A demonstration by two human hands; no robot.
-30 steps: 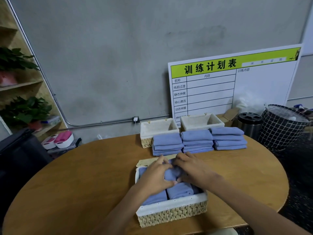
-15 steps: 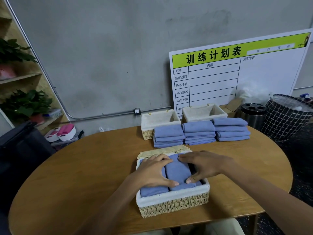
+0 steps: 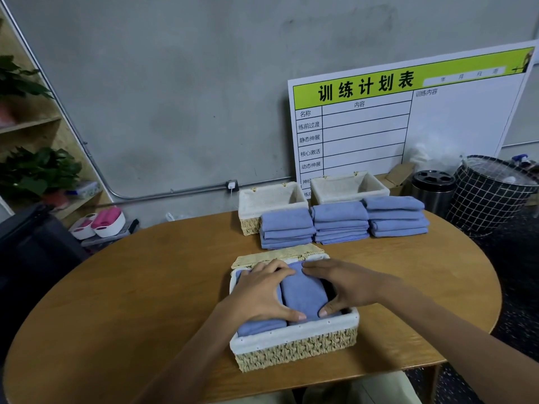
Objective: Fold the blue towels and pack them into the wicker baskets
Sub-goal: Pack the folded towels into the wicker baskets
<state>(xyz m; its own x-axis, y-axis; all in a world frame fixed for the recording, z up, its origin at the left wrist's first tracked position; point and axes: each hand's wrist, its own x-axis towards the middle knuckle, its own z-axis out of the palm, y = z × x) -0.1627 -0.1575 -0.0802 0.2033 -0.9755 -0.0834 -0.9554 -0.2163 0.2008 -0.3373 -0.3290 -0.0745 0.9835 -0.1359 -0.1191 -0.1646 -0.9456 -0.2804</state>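
Note:
A wicker basket (image 3: pixel 294 346) with a white liner sits on the near part of the round wooden table (image 3: pixel 140 287). Folded blue towels (image 3: pixel 303 293) lie side by side inside it. My left hand (image 3: pixel 259 293) lies flat with spread fingers on the left towel, thumb against the middle one. My right hand (image 3: pixel 347 287) presses on the right side, fingers and thumb framing the middle towel. Three stacks of folded blue towels (image 3: pixel 339 223) stand further back, in front of two empty lined baskets (image 3: pixel 271 199) (image 3: pixel 348 186).
The near basket's lid (image 3: pixel 280 254) lies open behind it. A whiteboard (image 3: pixel 408 118) leans on the wall behind the table. A steel bin (image 3: pixel 433 191) and a mesh hamper (image 3: pixel 493 193) stand at right, a shelf with plants (image 3: pixel 35 173) at left.
Both hands went from bunched over the towel at the basket's far end to spread flat across the towels. The view tilted up and the basket appears lower.

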